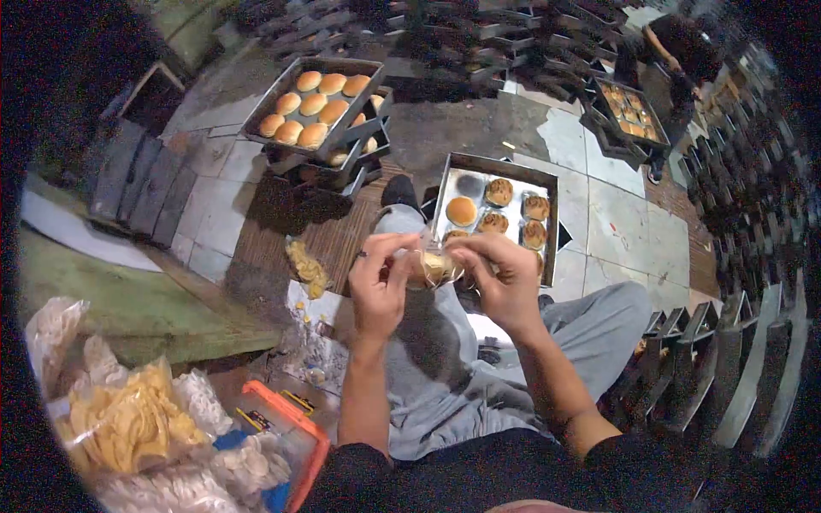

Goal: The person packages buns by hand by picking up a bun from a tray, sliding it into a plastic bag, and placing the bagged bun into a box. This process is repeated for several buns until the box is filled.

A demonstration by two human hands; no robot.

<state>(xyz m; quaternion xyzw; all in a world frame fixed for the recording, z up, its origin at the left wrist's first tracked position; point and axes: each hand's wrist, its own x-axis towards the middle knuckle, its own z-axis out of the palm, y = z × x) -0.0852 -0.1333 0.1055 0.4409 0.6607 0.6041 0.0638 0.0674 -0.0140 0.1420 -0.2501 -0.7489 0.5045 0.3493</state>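
Head view: near the middle of the frame, the left hand (379, 284) and right hand (506, 278) pinch a wrapped bun (434, 267) between thumbs and fingers, one at each side of its clear plastic. It is held above the lap, in front of grey trousers (590, 329). Just beyond, a metal tray (503, 167) sits right of centre, with a plain bun (461, 210) and several brown-streaked buns (499, 192) on its pale bottom.

At upper left, another tray (342, 64) carries nine golden buns (312, 103) and rests askew on more trays. Below it, a brown slatted mat (256, 214) covers part of the floor, and a yellow heap (306, 267) lies at its edge. Pale tiles (611, 209) spread across right of centre, giving way to a dark, stained patch (453, 128) towards the top.

Dark stacked trays (753, 188) crowd the right side and the top of the room. At upper right, another person (688, 51) bends near a tray of buns (629, 111). At lower left are a green surface (145, 316), plastic bags (132, 415) and an orange-edged box (316, 427).
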